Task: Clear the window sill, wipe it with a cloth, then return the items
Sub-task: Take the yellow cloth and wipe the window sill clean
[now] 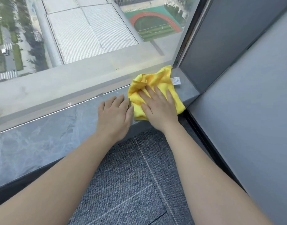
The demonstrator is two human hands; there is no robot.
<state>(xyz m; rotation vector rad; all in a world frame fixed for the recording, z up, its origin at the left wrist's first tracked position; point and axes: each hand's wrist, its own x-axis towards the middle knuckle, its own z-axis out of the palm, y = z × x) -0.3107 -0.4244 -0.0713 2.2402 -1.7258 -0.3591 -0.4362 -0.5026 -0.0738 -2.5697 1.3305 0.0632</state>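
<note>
A yellow cloth [157, 80] lies crumpled on the grey marbled window sill [42, 140], near its right end by the wall corner. A white care label sticks out at the cloth's far right edge. My right hand [159, 108] lies flat on the cloth, fingers spread, pressing it onto the sill. My left hand [114, 114] rests palm down on the bare sill just left of the cloth, its fingertips near the cloth's edge. No other items stand on the visible part of the sill.
The window glass [74, 46] rises directly behind the sill. A grey wall panel [245, 95] closes the right side. Grey carpet tiles [131, 176] cover the floor below the sill's front edge.
</note>
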